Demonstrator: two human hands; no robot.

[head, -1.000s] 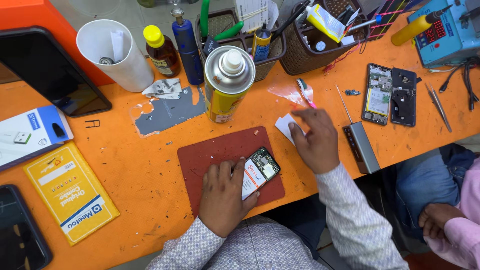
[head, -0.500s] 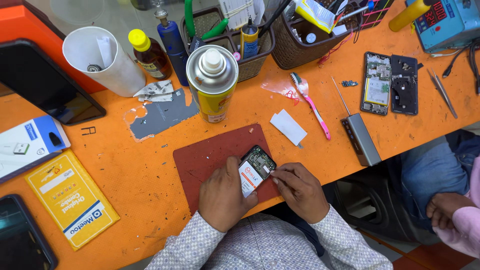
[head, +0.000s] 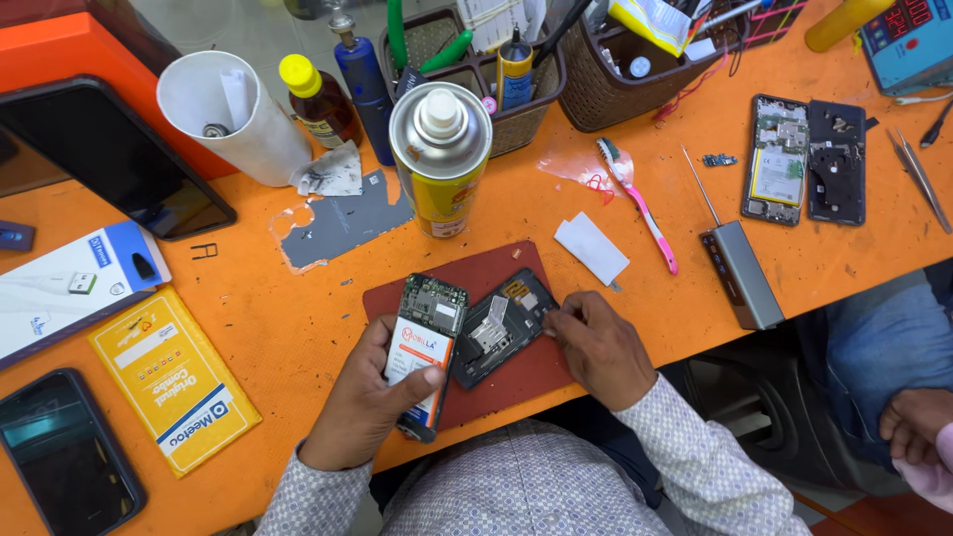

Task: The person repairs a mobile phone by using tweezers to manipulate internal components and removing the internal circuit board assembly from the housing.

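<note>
Left hand (head: 372,397) grips the opened phone (head: 422,347) over the red mat (head: 476,273); right hand (head: 596,347) pinches the back cover (head: 496,328) beside it (separate slowly, evenly).

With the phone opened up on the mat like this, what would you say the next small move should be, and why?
Probably lift the dark back cover fully clear and set it aside on the red mat. The right hand pinches its edge while it lies tilted against the opened phone, which the left hand grips with its battery and board exposed.

Light shirt, fine dotted pattern, long sleeves, buttoned cuffs.
</note>
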